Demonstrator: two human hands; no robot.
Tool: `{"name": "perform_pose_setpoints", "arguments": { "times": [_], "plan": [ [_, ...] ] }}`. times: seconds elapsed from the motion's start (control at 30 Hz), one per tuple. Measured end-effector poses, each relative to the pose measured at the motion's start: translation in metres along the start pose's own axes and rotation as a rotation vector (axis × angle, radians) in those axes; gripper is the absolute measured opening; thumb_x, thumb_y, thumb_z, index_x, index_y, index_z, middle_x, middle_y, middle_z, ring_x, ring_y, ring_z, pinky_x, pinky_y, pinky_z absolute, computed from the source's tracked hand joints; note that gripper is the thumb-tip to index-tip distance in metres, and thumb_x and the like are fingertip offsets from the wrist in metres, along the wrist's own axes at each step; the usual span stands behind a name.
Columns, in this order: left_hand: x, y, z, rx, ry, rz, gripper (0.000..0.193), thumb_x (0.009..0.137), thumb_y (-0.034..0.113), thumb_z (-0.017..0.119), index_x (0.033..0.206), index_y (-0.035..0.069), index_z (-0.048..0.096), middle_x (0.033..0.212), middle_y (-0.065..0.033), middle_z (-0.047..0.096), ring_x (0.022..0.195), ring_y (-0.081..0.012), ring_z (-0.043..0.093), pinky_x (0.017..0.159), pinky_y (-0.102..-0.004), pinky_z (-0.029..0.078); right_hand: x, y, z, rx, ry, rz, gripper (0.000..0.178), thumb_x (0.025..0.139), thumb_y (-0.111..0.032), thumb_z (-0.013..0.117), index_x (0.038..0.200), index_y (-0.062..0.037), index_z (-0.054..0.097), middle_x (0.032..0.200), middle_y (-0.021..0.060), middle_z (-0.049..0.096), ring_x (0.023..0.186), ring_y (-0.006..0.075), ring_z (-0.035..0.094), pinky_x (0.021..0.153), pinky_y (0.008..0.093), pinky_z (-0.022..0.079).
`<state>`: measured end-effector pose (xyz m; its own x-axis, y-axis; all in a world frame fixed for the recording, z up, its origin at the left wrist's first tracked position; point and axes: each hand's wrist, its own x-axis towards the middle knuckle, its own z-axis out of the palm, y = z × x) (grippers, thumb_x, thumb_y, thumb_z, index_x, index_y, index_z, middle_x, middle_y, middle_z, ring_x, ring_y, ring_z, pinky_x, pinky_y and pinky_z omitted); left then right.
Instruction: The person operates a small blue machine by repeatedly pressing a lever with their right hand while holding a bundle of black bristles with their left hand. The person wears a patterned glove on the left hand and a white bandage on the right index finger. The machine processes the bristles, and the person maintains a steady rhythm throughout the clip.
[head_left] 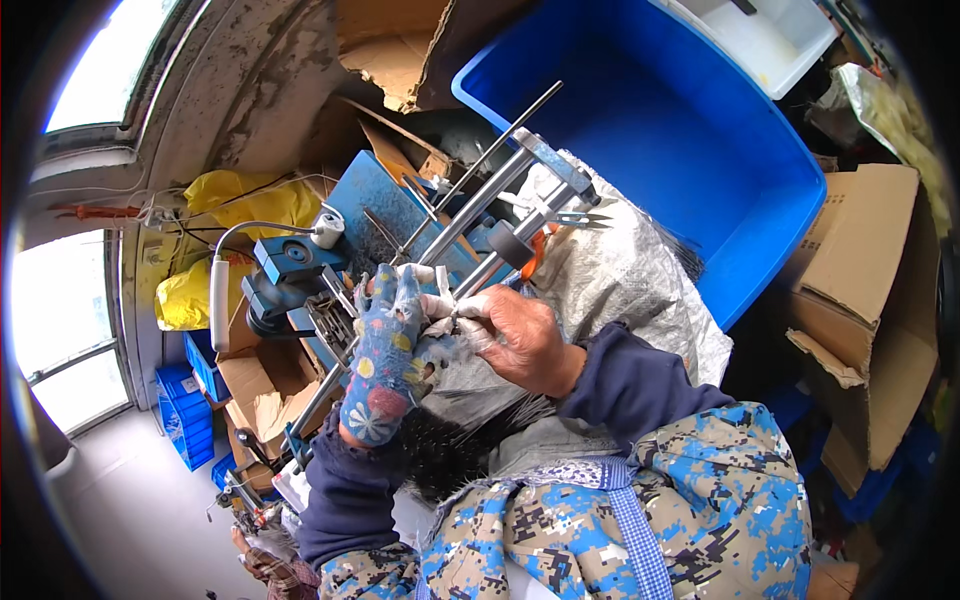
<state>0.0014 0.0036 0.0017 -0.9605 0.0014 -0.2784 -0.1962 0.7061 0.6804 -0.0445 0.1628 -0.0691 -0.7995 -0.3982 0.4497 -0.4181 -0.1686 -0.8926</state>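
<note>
My left hand (pixel 385 350) wears a blue patterned glove, with white wrapping at some fingertips. Its fingers bend in beside the steel rails of a bench machine (pixel 490 265). My right hand (pixel 525 340) is bare apart from white tape on the fingertips; thumb and forefinger are pinched together. Both hands meet over a small dark piece (pixel 455 322), mostly hidden by the fingers, so its kind does not show. Below them, a bundle of thin black strands (pixel 455 440) lies across grey cloth near my lap. A thin metal rod (pixel 490 155) slants above the rails.
A large blue bin (pixel 740 170) stands at the far right, beside a white woven sack (pixel 640 280). Scissors (pixel 580 219) lie by the rails. A white lamp (pixel 219 300) rises at left. Cardboard boxes (pixel 850 270) stand at right. Another person's hand (pixel 262 560) shows lower left.
</note>
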Motion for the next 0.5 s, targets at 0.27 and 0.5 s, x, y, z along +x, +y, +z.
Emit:
{"name": "perform_pose_setpoints", "arguments": {
  "times": [0.27, 0.5],
  "plan": [
    [0.004, 0.014, -0.002, -0.070, 0.012, 0.065, 0.038, 0.081, -0.001, 0.055, 0.116, -0.004, 0.040, 0.095, -0.0096, 0.058, 0.086, -0.0140, 0.058, 0.075, -0.0247, 0.047, -0.002, 0.007, -0.001, -0.121, -0.062, -0.109, 0.024, 0.069, 0.005, 0.063, 0.091, 0.0037, 0.054, 0.076, 0.0149, 0.054, 0.064, 0.0297, 0.057, 0.056, 0.0347, 0.047],
    [0.000, 0.007, 0.003, 0.128, 0.055, 0.086, 0.033, 0.077, 0.001, 0.061, 0.107, -0.004, 0.049, 0.101, -0.0108, 0.055, 0.085, -0.0158, 0.059, 0.072, -0.0250, 0.048, -0.001, 0.005, 0.002, -0.146, -0.081, -0.103, 0.023, 0.068, 0.004, 0.064, 0.088, 0.0040, 0.052, 0.074, 0.0140, 0.053, 0.061, 0.0280, 0.056, 0.054, 0.0342, 0.046]
  ]
}}
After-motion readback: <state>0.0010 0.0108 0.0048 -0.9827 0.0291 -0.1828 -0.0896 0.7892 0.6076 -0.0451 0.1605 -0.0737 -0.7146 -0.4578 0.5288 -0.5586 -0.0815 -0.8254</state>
